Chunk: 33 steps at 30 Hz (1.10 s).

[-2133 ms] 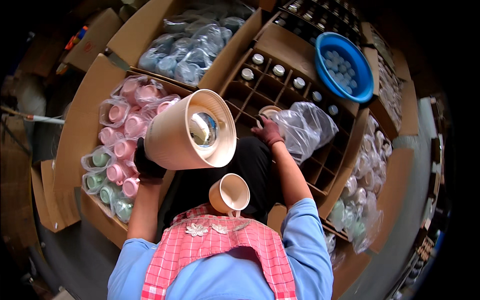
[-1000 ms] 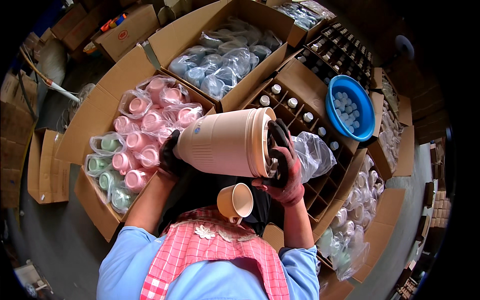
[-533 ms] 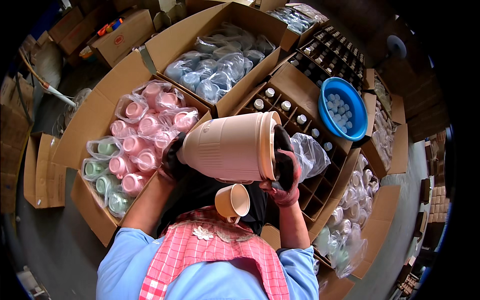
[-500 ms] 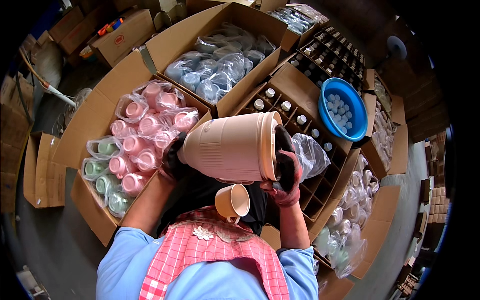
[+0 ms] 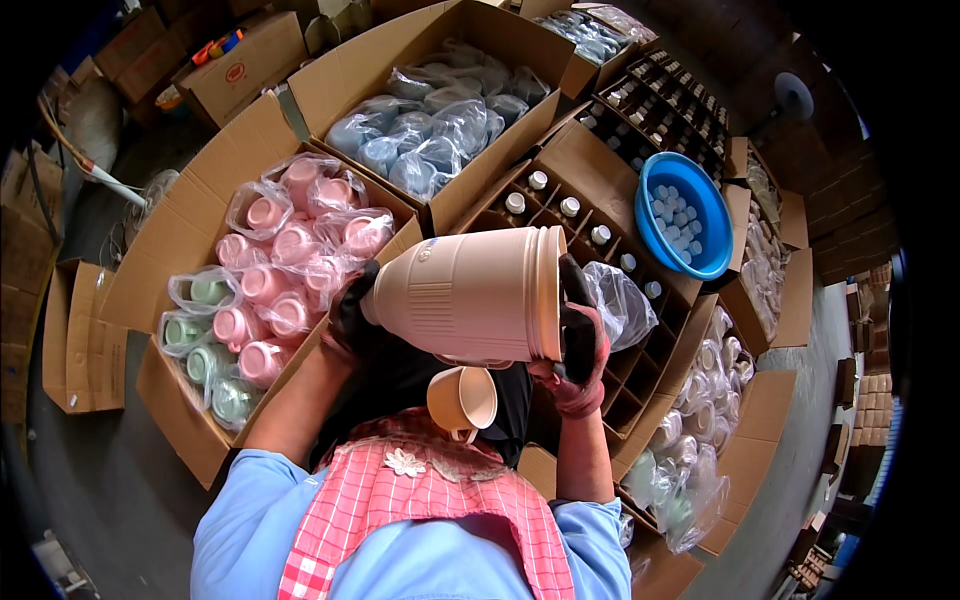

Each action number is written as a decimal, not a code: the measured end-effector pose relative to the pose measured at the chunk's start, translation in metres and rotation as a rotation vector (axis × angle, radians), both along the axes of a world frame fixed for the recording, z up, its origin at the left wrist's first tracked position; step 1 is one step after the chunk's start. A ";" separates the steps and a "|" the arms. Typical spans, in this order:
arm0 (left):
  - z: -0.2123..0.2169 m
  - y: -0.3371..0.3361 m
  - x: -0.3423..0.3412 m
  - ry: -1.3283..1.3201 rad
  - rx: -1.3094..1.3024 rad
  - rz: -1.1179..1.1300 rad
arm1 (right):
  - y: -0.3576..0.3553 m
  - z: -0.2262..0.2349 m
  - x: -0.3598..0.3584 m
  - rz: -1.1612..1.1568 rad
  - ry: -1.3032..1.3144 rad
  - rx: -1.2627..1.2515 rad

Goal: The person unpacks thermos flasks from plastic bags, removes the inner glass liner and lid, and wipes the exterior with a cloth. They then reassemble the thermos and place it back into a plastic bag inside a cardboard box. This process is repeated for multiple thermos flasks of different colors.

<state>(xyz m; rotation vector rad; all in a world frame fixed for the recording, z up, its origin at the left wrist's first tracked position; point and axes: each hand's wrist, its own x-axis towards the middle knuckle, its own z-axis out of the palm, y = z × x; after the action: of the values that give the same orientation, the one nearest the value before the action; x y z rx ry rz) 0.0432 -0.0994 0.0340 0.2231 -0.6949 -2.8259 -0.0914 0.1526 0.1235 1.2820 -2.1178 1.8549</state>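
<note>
While left grip [image 5: 352, 312] clasped its narrow end and right grip [image 5: 581, 350] its wide end, beige flask [image 5: 465, 295] lay sideways between both.

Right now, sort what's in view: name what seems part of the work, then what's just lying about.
Seems part of the work:
- flask, between left hand and right hand
- cup, at the lap
- divided box, near the right hand

Seems just lying about:
- carton, far left
- pole, upper left
</note>
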 end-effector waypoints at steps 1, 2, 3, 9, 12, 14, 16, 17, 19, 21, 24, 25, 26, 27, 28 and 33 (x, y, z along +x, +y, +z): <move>0.000 0.000 -0.001 -0.007 -0.005 -0.004 | 0.001 0.001 0.001 -0.005 -0.021 0.003; 0.001 0.001 0.001 -0.002 -0.011 0.011 | 0.001 0.001 0.003 -0.010 -0.041 0.006; 0.002 0.003 0.003 0.004 -0.017 0.027 | 0.002 0.001 0.004 -0.015 -0.062 0.009; 0.058 0.004 0.012 0.252 -0.989 0.409 | 0.008 -0.018 0.000 0.030 -0.598 -0.287; 0.088 0.008 0.002 0.268 -1.293 0.550 | 0.026 -0.058 -0.018 -0.134 0.024 -0.009; 0.080 0.006 0.009 0.087 -0.742 0.318 | 0.012 -0.049 -0.004 -0.020 -0.554 -0.290; 0.061 0.001 0.014 -0.080 -0.568 0.223 | 0.002 -0.028 0.006 -0.006 -0.745 -0.359; 0.058 -0.002 0.011 -0.122 -0.674 0.210 | 0.003 -0.028 0.009 0.012 -0.740 -0.395; 0.062 0.005 0.017 0.020 -0.978 0.337 | 0.006 -0.030 0.010 0.064 -0.822 -0.521; 0.087 0.007 0.009 0.335 -1.581 0.530 | 0.022 -0.052 -0.003 -0.087 -0.707 -0.315; 0.069 0.003 0.013 0.147 -0.884 0.239 | 0.019 -0.041 -0.003 -0.023 -0.600 -0.415; 0.067 0.001 0.019 -0.011 -0.413 0.087 | 0.015 -0.038 0.000 -0.013 -0.534 -0.412; 0.060 0.003 0.014 0.003 -0.459 0.100 | 0.014 -0.037 0.002 0.000 -0.423 -0.394; 0.054 0.000 0.004 0.028 -0.518 0.110 | 0.013 -0.040 0.001 -0.092 -0.307 -0.292; 0.053 0.005 0.002 0.015 -0.607 0.138 | 0.016 -0.036 0.006 -0.069 -0.472 -0.383; 0.108 0.024 -0.003 0.346 -1.542 0.584 | 0.025 -0.061 -0.008 -0.417 0.190 0.005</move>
<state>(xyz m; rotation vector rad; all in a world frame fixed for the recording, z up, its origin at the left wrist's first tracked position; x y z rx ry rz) 0.0402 -0.0759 0.1421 -0.2806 -1.9581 -1.1627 -0.0996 0.1775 0.0626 0.8853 -2.0883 1.4952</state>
